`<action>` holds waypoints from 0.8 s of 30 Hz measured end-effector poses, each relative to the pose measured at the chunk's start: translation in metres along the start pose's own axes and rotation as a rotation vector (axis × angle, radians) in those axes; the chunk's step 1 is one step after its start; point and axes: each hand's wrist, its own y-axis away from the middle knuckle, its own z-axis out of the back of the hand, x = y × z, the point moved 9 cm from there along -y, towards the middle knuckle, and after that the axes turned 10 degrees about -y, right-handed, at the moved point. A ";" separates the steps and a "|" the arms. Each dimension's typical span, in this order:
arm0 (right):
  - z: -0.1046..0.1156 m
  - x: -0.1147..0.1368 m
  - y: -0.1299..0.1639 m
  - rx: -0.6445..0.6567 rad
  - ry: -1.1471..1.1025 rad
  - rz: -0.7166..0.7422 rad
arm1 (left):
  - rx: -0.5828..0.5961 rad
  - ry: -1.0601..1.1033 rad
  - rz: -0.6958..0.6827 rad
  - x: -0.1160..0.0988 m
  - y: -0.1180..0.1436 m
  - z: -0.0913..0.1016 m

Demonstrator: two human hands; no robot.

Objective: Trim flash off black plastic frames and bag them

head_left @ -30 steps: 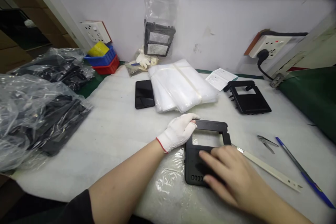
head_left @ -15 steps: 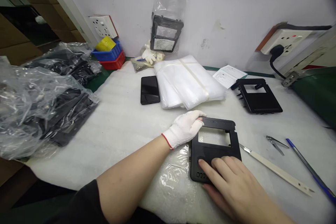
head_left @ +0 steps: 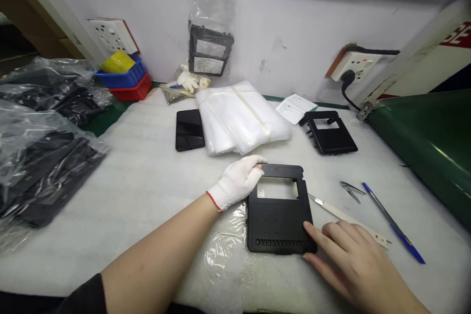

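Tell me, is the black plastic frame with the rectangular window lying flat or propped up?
Lying flat. The black plastic frame rests on the white table, its window showing table beneath.

Left hand point(head_left: 237, 182) in a white knit glove with a red cuff, forearm bare and stretched forward from a dark sleeve, fingers curled over the top left corner of the black panel point(head_left: 278, 218). Right hand point(head_left: 349, 260) bare, palm down, fingers spread flat, fingertips touching that panel's lower right corner.
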 end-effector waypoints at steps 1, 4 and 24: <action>0.000 -0.001 0.001 -0.001 0.006 -0.005 | 0.000 0.001 0.002 0.000 0.000 0.000; -0.004 0.000 0.001 0.007 0.008 -0.023 | 0.001 0.008 0.009 0.000 0.000 0.000; -0.009 -0.048 -0.197 -0.141 -0.316 -0.314 | -0.459 -0.200 0.114 0.007 0.021 0.061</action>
